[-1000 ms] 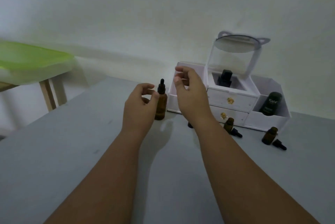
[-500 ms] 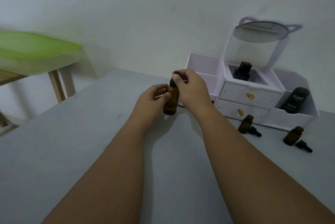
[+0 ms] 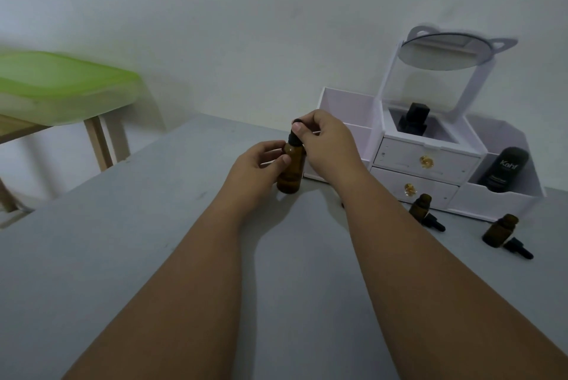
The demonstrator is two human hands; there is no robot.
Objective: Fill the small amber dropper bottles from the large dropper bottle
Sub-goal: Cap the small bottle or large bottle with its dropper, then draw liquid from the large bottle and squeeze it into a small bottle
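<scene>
The large amber dropper bottle [image 3: 290, 173] stands upright on the grey table [image 3: 129, 241]. My left hand [image 3: 258, 166] holds its body from the left. My right hand [image 3: 327, 141] pinches its black dropper cap [image 3: 294, 137] from above and the right. Two small amber bottles stand uncapped to the right: one [image 3: 420, 207] in front of the drawers, one [image 3: 499, 230] further right. A black dropper cap lies beside each, the nearer one [image 3: 433, 221] and the far one [image 3: 518, 247]. Something dark peeks out behind my right forearm; I cannot tell what it is.
A white organiser [image 3: 425, 161] with two drawers and a round mirror [image 3: 442, 52] stands at the table's back right, against the wall. It holds a black square bottle [image 3: 413, 118] and a dark tube [image 3: 504, 169]. A green-topped wooden table [image 3: 58, 84] stands to the left.
My right hand came down onto the dropper cap and now pinches it. My left hand still holds the bottle's body. The view shifted left, so the organiser sits further right.
</scene>
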